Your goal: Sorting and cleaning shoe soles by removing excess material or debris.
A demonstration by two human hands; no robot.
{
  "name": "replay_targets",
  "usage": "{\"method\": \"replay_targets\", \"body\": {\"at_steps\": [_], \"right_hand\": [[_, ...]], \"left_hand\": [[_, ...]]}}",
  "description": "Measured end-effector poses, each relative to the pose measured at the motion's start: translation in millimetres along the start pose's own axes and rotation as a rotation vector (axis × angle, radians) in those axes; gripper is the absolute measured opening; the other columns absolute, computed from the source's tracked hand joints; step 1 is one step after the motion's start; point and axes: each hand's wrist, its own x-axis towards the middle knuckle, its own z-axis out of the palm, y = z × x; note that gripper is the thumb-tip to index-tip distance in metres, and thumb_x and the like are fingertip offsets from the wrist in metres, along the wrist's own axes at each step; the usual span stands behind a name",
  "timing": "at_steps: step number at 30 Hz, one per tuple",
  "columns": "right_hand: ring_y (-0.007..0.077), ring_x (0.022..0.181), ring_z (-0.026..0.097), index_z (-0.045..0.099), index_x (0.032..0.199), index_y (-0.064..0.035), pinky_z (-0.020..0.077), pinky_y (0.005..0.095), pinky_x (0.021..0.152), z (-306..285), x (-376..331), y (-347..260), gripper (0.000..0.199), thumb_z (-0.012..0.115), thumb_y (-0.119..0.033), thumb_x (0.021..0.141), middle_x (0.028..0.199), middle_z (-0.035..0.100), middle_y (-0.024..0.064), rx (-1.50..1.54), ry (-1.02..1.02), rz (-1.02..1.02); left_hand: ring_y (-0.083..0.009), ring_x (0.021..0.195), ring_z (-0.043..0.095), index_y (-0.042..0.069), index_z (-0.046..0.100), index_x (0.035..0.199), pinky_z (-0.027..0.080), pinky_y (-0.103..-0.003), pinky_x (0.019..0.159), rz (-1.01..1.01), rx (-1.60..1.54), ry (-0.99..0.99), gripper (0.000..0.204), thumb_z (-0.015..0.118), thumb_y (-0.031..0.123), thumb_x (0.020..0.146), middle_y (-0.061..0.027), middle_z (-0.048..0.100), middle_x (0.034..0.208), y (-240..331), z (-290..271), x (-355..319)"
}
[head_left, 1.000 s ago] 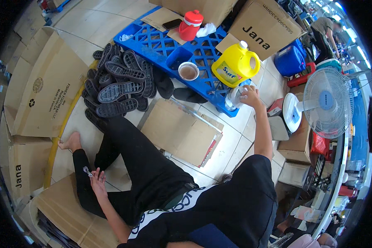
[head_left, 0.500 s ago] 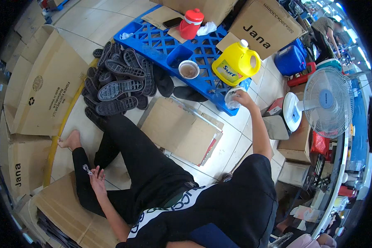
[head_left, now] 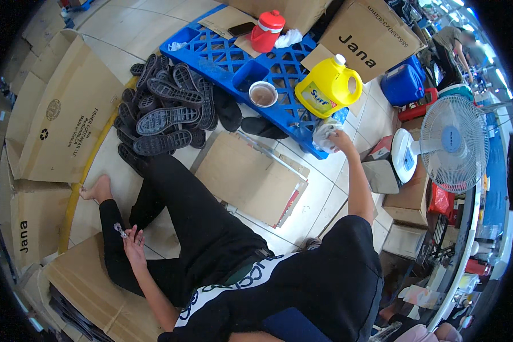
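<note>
Clear crumpled plastic [head_left: 324,135], right hand [head_left: 342,141] gripping it, long axis unclear; left hand [head_left: 134,248] holding slim clear piece [head_left: 119,229], pointing forward-left

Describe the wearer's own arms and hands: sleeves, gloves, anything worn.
Left hand and right hand are ungloved, with no watch, rings or cables that I can make out. Forearms are uncovered. The right arm has a plain, loose, short black sleeve; the left sleeve is hard to make out.

Blue pallet [head_left: 219,71] — yel. jug [head_left: 328,91], cup [head_left: 263,95] (brownish inside), cardbd. [head_left: 227,21] on top
</note>
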Motion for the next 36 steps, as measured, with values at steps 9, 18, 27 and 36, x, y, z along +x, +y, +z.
{"method": "replay_targets", "body": {"at_steps": [9,18,27,36], "right_hand": [[0.0415,0.085,0.062,0.048,0.106,0.0004,0.0501,0.0464,0.079,20,14,17,0.034,0.06,-0.015,0.077,0.087,0.065,0.0221,-0.607,0.868,-0.212],[0.0413,0.08,0.063,0.062,0.088,0.0005,0.049,0.0464,0.074,31,23,8,0.016,0.056,-0.011,0.079,0.082,0.065,0.022,-0.228,0.814,-0.195],[0.0293,0.075,0.058,0.059,0.1,-0.0002,0.0463,0.038,0.07,54,-71,-12,0.017,0.053,-0.006,0.086,0.089,0.059,0.0155,-0.041,1.198,-0.256],[0.0292,0.079,0.066,0.059,0.096,0.0005,0.0507,0.0357,0.067,156,-11,-46,0.021,0.061,-0.018,0.087,0.084,0.066,0.0176,0.017,0.552,-0.418]], "left_hand": [[-0.0218,0.107,0.055,0.016,0.049,0.113,0.041,-0.036,0.092,-0.001,0.006,-0.007,0.028,0.042,0.038,0.098,-0.0059,0.054,0.127,-2,0,2],[-0.0226,0.11,0.056,0.017,0.05,0.112,0.038,-0.039,0.095,0.01,-0.021,0.038,0.028,0.039,0.039,0.098,-0.0073,0.056,0.126,1,-8,-2],[-0.0232,0.111,0.052,0.017,0.049,0.111,0.039,-0.037,0.094,0.017,-0.036,-0.034,0.025,0.041,0.038,0.098,-0.0063,0.052,0.129,1,0,6],[-0.022,0.106,0.057,0.017,0.049,0.109,0.04,-0.037,0.091,0.009,0.001,-0.007,0.021,0.044,0.033,0.097,-0.0073,0.057,0.125,0,7,7]]}}
